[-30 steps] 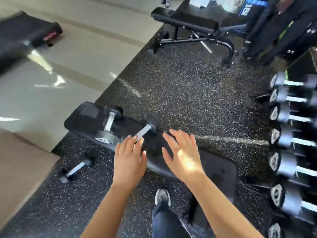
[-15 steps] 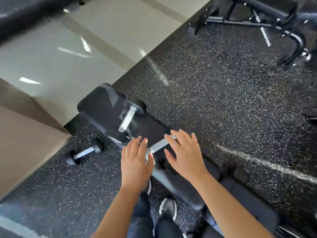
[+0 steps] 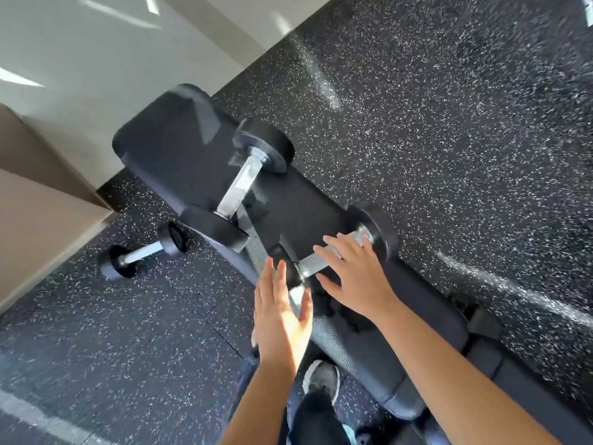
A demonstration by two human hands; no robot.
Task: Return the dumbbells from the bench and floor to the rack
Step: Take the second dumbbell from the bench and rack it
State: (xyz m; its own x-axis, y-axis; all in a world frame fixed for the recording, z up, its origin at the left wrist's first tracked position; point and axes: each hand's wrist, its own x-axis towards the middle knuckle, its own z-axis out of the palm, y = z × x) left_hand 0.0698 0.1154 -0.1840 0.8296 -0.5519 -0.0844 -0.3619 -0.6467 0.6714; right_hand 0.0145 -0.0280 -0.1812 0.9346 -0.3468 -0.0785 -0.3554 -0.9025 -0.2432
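Two black dumbbells with chrome handles lie on the black padded bench [image 3: 167, 146]. The larger dumbbell [image 3: 239, 184] rests across the bench's far end. The nearer dumbbell [image 3: 369, 239] lies under my right hand [image 3: 356, 281], whose spread fingers rest on its handle without closing round it. My left hand [image 3: 280, 319] hovers open just left of that dumbbell's near head, which it partly hides. A small third dumbbell [image 3: 142, 253] lies on the speckled floor left of the bench. The rack is out of view.
Black speckled rubber flooring [image 3: 449, 123] surrounds the bench. A pale hard floor [image 3: 96, 53] begins at the upper left, and a tan box or platform [image 3: 35, 207] stands at the left edge. My legs and a grey shoe [image 3: 322, 380] are beside the bench's near side.
The view has tilted down and closed in on the bench; the rack has left the frame. My right hand came down onto the nearer dumbbell's handle, and my left hand moved beside its near head.
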